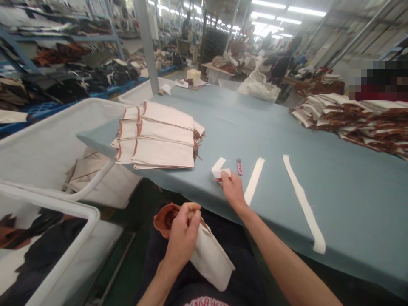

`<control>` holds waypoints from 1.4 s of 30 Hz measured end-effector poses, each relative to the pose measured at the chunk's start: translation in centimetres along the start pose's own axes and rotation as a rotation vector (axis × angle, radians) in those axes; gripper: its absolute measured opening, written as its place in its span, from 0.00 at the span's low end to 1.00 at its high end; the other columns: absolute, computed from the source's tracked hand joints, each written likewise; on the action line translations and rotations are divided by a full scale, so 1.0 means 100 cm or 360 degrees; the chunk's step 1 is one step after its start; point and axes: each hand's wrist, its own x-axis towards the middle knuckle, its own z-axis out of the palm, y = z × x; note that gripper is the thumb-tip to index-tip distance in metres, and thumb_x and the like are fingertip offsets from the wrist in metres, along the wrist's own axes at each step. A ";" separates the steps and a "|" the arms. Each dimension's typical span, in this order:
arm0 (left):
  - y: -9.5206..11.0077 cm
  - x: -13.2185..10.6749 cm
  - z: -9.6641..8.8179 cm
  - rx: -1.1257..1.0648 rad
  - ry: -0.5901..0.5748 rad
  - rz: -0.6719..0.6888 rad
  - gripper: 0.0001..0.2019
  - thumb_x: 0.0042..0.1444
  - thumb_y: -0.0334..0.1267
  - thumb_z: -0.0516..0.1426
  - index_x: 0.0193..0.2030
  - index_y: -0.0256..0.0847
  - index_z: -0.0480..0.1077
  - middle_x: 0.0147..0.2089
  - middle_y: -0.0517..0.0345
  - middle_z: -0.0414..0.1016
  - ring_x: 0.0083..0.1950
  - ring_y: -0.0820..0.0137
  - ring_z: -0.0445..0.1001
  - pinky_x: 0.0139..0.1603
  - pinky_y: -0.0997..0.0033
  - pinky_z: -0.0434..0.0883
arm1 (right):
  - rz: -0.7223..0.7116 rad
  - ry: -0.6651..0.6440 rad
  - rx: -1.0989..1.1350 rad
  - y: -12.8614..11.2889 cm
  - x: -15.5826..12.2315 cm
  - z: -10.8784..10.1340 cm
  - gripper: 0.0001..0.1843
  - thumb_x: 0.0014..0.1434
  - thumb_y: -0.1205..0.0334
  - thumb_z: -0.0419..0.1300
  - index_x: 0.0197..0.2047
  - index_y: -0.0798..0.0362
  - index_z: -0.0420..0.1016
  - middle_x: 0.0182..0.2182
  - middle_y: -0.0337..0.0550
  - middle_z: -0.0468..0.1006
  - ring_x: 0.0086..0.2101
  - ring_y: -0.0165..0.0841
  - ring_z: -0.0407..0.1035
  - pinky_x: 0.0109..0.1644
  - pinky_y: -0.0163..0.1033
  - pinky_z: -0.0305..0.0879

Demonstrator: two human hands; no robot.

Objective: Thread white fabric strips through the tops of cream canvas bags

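Over my lap, my left hand [183, 231] is closed on a cream fabric bag [213, 259] whose open end shows a rust-brown lining [163, 221]. My right hand [234, 191] reaches to the table's near edge, fingers pinched at a small white folded strip [218, 170] with a bit of red under it. Just right of that strip lie pink thread snips [239, 166]. A short cream fabric strip [255, 180] lies beside my right wrist, and a longer cream strip [302, 204] is farther right.
Stacked cream bags [165, 138] with brown edging sit at the left of the blue-covered table [245, 121]. White bins [92, 191] stand to the left. A large pile of cream and brown pieces [350, 121] lies at the right, near a person in dark red.
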 end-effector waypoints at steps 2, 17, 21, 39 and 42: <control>-0.002 0.004 0.012 -0.0223 -0.0226 -0.0078 0.16 0.62 0.49 0.60 0.45 0.38 0.73 0.30 0.60 0.75 0.31 0.68 0.73 0.35 0.70 0.68 | 0.0171 0.0003 0.0327 -0.014 -0.007 -0.005 0.17 0.66 0.52 0.53 0.42 0.56 0.75 0.37 0.51 0.84 0.35 0.37 0.79 0.36 0.39 0.75; 0.002 -0.015 0.081 -0.0819 -0.0499 -0.0257 0.34 0.57 0.64 0.63 0.58 0.37 0.77 0.42 0.48 0.82 0.39 0.65 0.78 0.41 0.69 0.76 | 0.0900 0.0225 0.1533 -0.035 -0.166 -0.096 0.19 0.50 0.51 0.77 0.39 0.53 0.82 0.33 0.40 0.84 0.29 0.30 0.77 0.29 0.31 0.76; 0.009 -0.020 0.074 -0.0572 -0.0362 -0.0142 0.27 0.60 0.59 0.62 0.47 0.34 0.83 0.37 0.50 0.81 0.36 0.67 0.75 0.38 0.72 0.73 | 0.0963 0.0269 0.1475 -0.013 -0.183 -0.098 0.20 0.50 0.48 0.77 0.38 0.53 0.83 0.32 0.43 0.85 0.29 0.32 0.77 0.29 0.32 0.75; 0.054 -0.038 0.059 0.0701 -0.0927 0.0654 0.21 0.71 0.38 0.50 0.33 0.39 0.81 0.26 0.54 0.78 0.28 0.68 0.76 0.35 0.70 0.70 | -0.0071 -0.0461 0.0285 -0.053 -0.146 -0.115 0.12 0.69 0.55 0.58 0.40 0.50 0.81 0.42 0.45 0.83 0.44 0.38 0.76 0.50 0.39 0.70; 0.051 -0.039 0.057 0.0678 -0.0904 0.0710 0.21 0.72 0.37 0.49 0.32 0.39 0.79 0.29 0.52 0.78 0.33 0.65 0.77 0.39 0.67 0.70 | 0.0008 -0.0444 0.0324 -0.068 -0.142 -0.103 0.12 0.68 0.57 0.58 0.37 0.51 0.79 0.36 0.42 0.82 0.36 0.34 0.75 0.41 0.35 0.70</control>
